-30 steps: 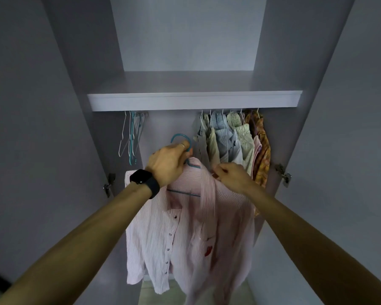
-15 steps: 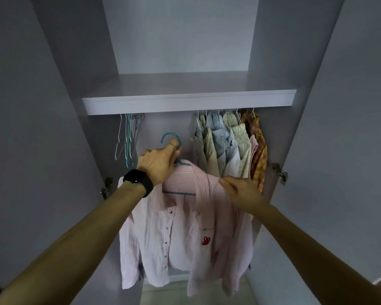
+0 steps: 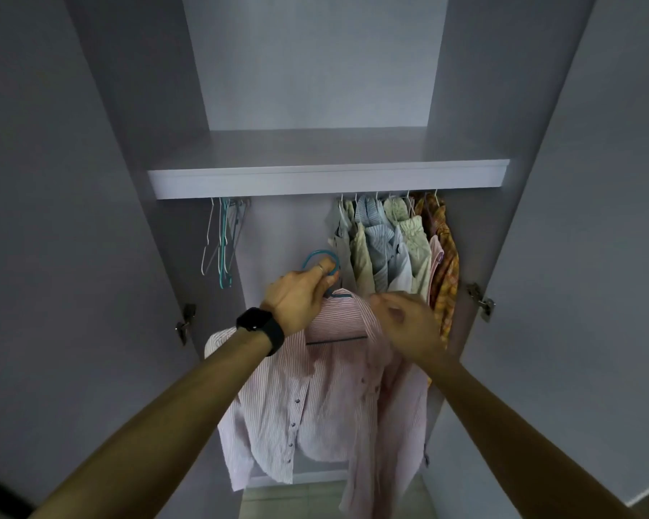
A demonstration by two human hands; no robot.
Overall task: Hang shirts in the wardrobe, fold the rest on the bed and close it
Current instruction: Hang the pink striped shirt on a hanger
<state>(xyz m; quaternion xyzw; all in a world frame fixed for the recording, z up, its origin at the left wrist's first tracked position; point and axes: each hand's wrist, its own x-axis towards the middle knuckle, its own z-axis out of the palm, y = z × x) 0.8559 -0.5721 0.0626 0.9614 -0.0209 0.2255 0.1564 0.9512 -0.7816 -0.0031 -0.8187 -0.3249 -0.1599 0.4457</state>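
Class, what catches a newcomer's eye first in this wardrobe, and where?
A pink striped shirt on a teal hanger fills the centre, the left hand gripping the hook, the blurred right hand at its shoulder. Hung shirts crowd under the shelf at right; bare hangers hang at left.

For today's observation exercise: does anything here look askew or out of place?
The pink striped shirt hangs lopsided on the teal hanger that the left hand grips: one side droops, bunched, below the right hand.

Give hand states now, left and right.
Left hand: closed on the teal hanger at its hook.
Right hand: blurred at the pink shirt collar; grip cannot be told.
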